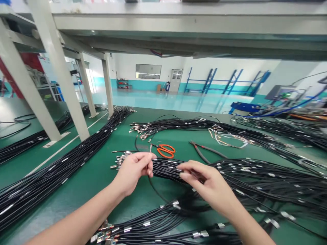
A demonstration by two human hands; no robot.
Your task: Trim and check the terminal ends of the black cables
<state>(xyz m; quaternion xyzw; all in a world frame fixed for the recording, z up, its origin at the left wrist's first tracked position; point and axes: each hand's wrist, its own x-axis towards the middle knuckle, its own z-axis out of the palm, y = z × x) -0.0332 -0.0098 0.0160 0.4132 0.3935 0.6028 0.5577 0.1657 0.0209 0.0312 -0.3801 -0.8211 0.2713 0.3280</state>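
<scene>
My left hand [135,170] is closed in a pinch on a thin black cable [156,190]. The cable hangs below the fingers and curves off to the lower right. A pale tip sticks up above this hand. Behind the fingers lies a bundle of black cables [166,169], its metal terminals [120,159] showing to the left. Over the bundle's right part, my right hand [201,178] is slightly blurred, thumb and forefinger apart, with nothing visible held. Orange-handled scissors [166,150] lie just beyond the bundle, and dark-handled pliers [201,152] rest farther right.
More black cable bundles lie along the left [76,166], at the back [176,124] and in front [150,221] on the green tabletop [120,139]. Pale loose wires [230,143] sit at the right. White metal posts [63,75] hold up a shelf [178,25] overhead.
</scene>
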